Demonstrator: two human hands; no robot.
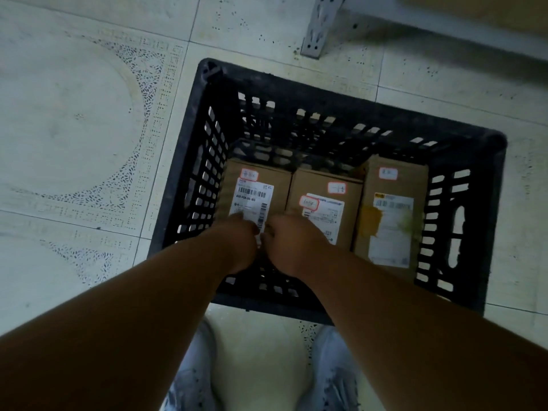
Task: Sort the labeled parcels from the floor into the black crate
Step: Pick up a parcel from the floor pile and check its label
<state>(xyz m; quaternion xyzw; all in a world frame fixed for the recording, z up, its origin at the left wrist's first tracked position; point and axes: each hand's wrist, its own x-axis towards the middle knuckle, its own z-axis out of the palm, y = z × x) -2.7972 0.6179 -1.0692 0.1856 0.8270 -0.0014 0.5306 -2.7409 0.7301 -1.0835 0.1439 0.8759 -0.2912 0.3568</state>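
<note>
The black crate [189, 161] stands on the tiled floor, and three brown cardboard parcels with white labels lie side by side in its bottom. My left hand [237, 241] and my right hand [292, 247] reach down into the crate, close together. Both have their fingers curled over the near end of the left parcel [258, 185]. The middle parcel [326, 203] touches it and carries two red-edged stickers. The right parcel [391, 221] is longer, with a yellow stain on its label. My hands hide the near ends of the left and middle parcels.
A grey perforated metal shelf leg [318, 28] stands on the floor just beyond the crate's far side. My two light grey shoes [192, 381] are at the crate's near wall. Pale patterned tiles [74, 129] lie to the left.
</note>
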